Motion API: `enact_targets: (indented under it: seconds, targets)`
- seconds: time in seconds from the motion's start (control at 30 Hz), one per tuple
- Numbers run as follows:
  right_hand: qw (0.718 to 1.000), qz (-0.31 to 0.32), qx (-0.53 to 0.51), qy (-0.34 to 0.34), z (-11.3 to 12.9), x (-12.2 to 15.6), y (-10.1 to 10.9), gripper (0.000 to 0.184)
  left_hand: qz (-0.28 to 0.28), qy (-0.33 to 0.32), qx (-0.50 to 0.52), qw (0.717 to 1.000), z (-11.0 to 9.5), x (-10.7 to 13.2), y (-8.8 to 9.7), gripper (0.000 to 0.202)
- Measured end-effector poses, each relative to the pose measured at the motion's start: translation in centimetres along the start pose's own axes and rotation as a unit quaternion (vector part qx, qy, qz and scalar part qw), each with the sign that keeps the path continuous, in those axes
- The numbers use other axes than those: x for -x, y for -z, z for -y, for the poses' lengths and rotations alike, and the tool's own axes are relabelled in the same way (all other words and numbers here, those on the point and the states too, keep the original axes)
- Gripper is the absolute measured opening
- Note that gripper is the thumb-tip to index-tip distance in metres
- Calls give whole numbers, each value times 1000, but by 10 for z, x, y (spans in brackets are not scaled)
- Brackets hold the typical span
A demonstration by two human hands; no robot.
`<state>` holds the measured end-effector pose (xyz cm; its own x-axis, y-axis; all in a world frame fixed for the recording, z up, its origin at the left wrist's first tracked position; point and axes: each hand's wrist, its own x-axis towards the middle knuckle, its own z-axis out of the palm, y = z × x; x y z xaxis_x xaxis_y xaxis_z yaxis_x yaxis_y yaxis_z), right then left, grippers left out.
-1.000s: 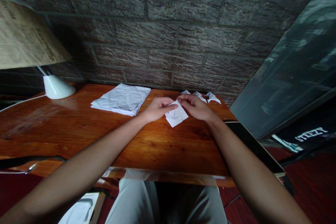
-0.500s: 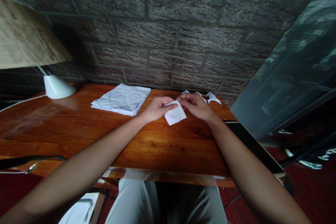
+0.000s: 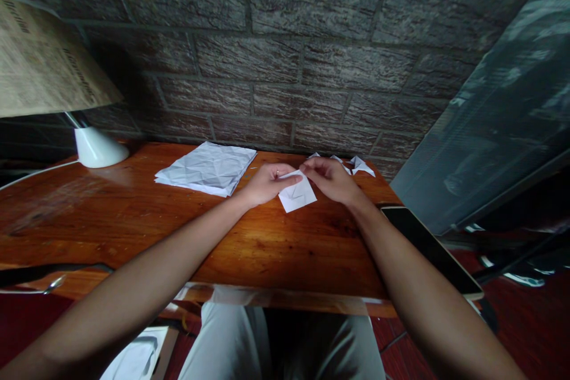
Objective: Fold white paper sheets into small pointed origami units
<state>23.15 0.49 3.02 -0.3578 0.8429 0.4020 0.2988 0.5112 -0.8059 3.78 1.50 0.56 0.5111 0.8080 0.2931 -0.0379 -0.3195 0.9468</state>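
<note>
Folded sheet (image 3: 297, 196): matt paper, creased
Stack (image 3: 207, 168): matt paper, crinkled all over
Table (image 3: 276, 255): wood, glossy, scuffed at left
Wall (image 3: 271, 62): rough brick, matt
Lamp base (image 3: 98, 148): smooth, glossy, plastic-looking
Lamp stem (image 3: 71, 119): shiny metal
Lampshade (image 3: 48, 62): matt, cloth-like
Trousers (image 3: 222, 341): matt cloth

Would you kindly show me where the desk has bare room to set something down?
Bare wood shows in front of the lamp base, left of the paper stack, and between the folded sheet and the desk's front edge. Behind the right hand, small folded pieces crowd the back.
</note>
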Motion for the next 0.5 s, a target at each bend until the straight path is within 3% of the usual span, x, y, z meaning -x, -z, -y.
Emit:
enact_targets:
  seconds: [0.17,0.5]
  targets:
    - [998,-1,-43,-42,2,-1,1,44,7,6,-4,1000,-1,1,0,37]
    - [1000,14,-4,-19,-2,-1,0,44,2,8,-9,1000,-2,2,-1,35]
